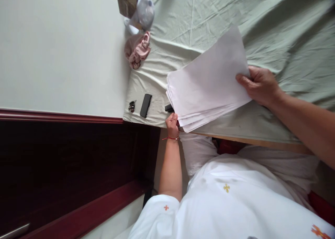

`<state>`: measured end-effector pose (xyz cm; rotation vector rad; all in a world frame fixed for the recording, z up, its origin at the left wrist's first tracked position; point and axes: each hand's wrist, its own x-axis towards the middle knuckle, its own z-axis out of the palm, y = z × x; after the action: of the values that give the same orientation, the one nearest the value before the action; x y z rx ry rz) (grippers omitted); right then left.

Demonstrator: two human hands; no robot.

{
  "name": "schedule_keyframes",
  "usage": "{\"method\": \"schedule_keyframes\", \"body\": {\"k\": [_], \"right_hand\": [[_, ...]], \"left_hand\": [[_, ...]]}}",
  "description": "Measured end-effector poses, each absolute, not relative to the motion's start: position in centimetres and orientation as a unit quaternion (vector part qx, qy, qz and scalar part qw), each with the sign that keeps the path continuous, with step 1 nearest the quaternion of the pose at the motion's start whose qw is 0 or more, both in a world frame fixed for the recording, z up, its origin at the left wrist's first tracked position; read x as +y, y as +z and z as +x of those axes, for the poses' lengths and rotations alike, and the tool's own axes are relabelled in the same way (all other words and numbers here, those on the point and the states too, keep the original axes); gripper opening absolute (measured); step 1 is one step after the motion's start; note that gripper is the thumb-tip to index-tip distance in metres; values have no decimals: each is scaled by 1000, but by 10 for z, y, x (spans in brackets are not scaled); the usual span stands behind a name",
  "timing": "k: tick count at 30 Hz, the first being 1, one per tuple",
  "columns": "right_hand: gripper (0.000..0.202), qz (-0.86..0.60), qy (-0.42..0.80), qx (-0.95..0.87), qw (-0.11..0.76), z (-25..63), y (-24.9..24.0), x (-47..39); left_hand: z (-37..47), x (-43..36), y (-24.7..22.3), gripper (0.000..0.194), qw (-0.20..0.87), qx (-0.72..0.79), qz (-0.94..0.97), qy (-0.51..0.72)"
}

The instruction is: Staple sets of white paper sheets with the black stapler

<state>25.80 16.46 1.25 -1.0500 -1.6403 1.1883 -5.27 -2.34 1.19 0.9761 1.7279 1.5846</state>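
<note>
A loose stack of white paper sheets [209,81] is held up over the table's front edge, its left and lower edges fanned slightly apart. My right hand [261,85] grips the stack at its right side, thumb on top and fingers underneath. At the stack's lower left corner is my left hand [172,123], with a red string round the wrist and the fingers closed. A small black object [169,108] shows just beyond those fingers, partly hidden by the paper. Whether the left hand holds it or the paper's corner, I cannot tell.
A pale green cloth [193,33] covers the table. On its left lie a black phone-like case [146,105], a small dark cluster [132,106], a pink scrunched cloth [138,52], a clear plastic bag [146,13] and a cardboard box [127,1]. A white wall [60,50] borders the left.
</note>
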Motion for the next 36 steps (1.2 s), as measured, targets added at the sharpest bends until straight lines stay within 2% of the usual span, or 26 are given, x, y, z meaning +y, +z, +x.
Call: {"method": "schedule_keyframes", "body": {"k": [4, 13, 25, 31, 36], "right_hand": [[34, -423, 476, -651, 414, 258, 12, 165], [41, -423, 492, -636, 418, 257, 15, 163], [43, -416, 481, -644, 426, 257, 19, 162], [41, -437, 454, -644, 434, 258, 18, 163], [38, -455, 441, -629, 450, 258, 15, 165]], "left_hand": [[-57, -25, 9, 42, 312, 662, 367, 574], [-61, -24, 4, 54, 253, 697, 390, 546], [-60, -22, 3, 51, 237, 706, 386, 544], [-58, -25, 12, 54, 307, 656, 395, 565], [-58, -27, 19, 41, 363, 641, 418, 532]]}}
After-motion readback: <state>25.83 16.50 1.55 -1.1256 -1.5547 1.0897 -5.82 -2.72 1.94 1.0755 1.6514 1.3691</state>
